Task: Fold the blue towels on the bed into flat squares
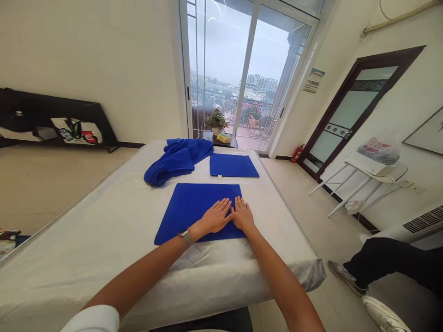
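A blue cloth (194, 207) lies flat as a rectangle near the front of the mattress (114, 235). My left hand (216, 216) rests palm down on its right half, fingers stretched forward. Beside it, my right hand (242, 215) lies flat along the cloth's right edge, the two thumbs close together. Farther back is a second, smaller blue cloth (234, 165), flat, with a small white tag at its front edge. Left of that sits a crumpled heap of blue cloth (180, 159). Neither hand grasps anything.
Behind the mattress stands a small dark table (230, 142) with a potted plant (216, 121) and a yellow packet (224, 138). At right are a white chair (370, 173) holding a plastic bag (379, 150), and a person's dark-trousered leg (391, 258). A black cabinet (62, 108) is at left.
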{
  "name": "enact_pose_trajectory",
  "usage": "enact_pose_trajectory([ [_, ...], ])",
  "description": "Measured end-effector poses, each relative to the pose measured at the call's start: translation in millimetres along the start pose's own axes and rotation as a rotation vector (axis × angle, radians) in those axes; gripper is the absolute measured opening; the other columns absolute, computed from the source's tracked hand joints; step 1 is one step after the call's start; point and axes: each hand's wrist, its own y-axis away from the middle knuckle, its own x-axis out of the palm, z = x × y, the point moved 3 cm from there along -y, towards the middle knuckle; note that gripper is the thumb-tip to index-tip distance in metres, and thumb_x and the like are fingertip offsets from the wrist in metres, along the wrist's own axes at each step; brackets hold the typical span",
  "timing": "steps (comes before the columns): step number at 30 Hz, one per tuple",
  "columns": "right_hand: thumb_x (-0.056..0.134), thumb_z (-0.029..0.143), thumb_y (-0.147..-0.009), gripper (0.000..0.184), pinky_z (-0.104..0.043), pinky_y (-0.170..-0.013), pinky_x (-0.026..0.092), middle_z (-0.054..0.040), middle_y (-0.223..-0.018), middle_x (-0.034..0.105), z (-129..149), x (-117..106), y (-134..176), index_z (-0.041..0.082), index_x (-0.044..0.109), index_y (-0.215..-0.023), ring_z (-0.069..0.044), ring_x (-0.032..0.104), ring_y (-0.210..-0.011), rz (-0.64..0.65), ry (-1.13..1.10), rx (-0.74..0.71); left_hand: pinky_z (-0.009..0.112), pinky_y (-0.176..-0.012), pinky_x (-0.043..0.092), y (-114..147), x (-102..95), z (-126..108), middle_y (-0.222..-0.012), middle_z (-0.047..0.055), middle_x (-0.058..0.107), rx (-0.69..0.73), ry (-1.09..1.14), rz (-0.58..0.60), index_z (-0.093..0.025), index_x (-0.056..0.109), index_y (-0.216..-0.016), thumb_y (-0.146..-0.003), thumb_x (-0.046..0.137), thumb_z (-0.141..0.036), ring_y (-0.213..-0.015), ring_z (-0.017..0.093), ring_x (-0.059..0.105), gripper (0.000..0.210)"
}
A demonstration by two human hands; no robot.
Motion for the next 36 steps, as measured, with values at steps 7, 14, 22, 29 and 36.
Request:
enact_pose_trajectory([
  [7, 0.024, 0.039, -0.102, 0.064, -0.040, -0.123, 0.012, -0.0103, -0.165, 0.017, -1.1, -2.3, 3.5, 0.007, 0.023, -0.157, -0.022, 0.013, -0.153, 0.003, 0.021, -0.024, 0.045, -0.121, 0.025, -12.5, 9.5, -12.9, -0.157, 0.016, 0.038, -0.011, 0.061, -0.015, -0.014, 0.036, -0.152, -0.102, 0.018, -0.056, -0.148, 0.025, 0.030, 0.068],
  [14, 0.029, 0.027, -0.099, 0.062, -0.039, -0.122, 0.013, -0.0090, -0.165, 0.014, -1.8, -0.5, -0.1, 0.010, 0.021, -0.158, -0.020, 0.014, -0.152, 0.009, 0.023, -0.009, 0.041, -0.122, 0.025, 27.4, -17.8, -28.9, -0.158, 0.014, 0.038, 0.254, 0.063, -0.091, -0.015, 0.033, -0.153, -0.101, 0.031, -0.057, -0.150, 0.022, 0.027, 0.066],
  [22, 0.022, 0.042, -0.103, 0.064, -0.040, -0.122, 0.014, -0.0110, -0.164, 0.020, -0.4, -0.7, 0.8, 0.007, 0.024, -0.157, -0.022, 0.017, -0.152, -0.034, 0.025, -0.007, 0.042, -0.116, 0.035, 31.2, -33.5, -49.1, -0.139, 0.016, 0.060, 0.250, 0.051, -0.137, -0.013, 0.054, -0.138, -0.098, 0.037, -0.060, -0.134, 0.026, 0.052, 0.063],
  [29, 0.028, 0.024, -0.098, 0.062, -0.039, -0.122, 0.015, -0.0084, -0.165, 0.016, -4.5, 3.6, -3.0, 0.010, 0.021, -0.158, -0.020, 0.016, -0.152, 0.010, 0.059, 0.004, 0.046, -0.119, 0.030, 17.2, -23.4, -44.9, -0.140, 0.018, 0.059, 0.142, 0.010, -0.174, -0.011, 0.051, -0.141, -0.099, 0.028, -0.062, -0.138, 0.027, 0.047, 0.070],
  [36, 0.024, 0.041, -0.103, 0.063, -0.038, -0.122, 0.014, -0.0088, -0.164, 0.020, -2.7, 1.0, 0.7, 0.010, 0.023, -0.158, -0.021, 0.016, -0.152, -0.036, 0.035, -0.020, 0.046, -0.117, 0.033, 30.4, -27.9, -56.3, -0.141, 0.020, 0.057, 0.208, 0.043, -0.181, -0.009, 0.048, -0.142, -0.095, 0.035, -0.068, -0.139, 0.029, 0.046, 0.077],
])
